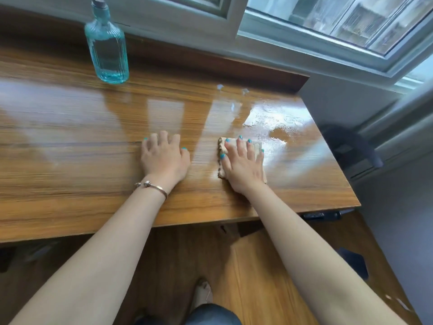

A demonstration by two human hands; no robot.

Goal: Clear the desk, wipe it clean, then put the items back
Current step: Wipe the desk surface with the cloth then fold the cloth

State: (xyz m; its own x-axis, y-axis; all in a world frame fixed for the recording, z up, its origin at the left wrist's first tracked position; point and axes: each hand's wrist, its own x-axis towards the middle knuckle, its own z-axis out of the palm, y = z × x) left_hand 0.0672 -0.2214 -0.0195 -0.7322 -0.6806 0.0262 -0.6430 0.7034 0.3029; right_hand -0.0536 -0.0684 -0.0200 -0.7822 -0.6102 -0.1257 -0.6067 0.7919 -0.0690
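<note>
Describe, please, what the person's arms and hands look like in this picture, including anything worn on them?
Both forearms are bare, with no sleeves showing. The left hand and the right hand have fingernails painted teal. The left wrist carries a thin rose-gold metal bracelet with a small round silver bead. No rings, watch or gloves are visible on either hand.

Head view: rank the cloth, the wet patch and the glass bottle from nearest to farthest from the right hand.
1. Cloth: directly under the right hand, pressed flat.
2. Wet patch: just beyond the fingertips, toward the desk's right far corner.
3. Glass bottle: far left, at the back edge.
</note>
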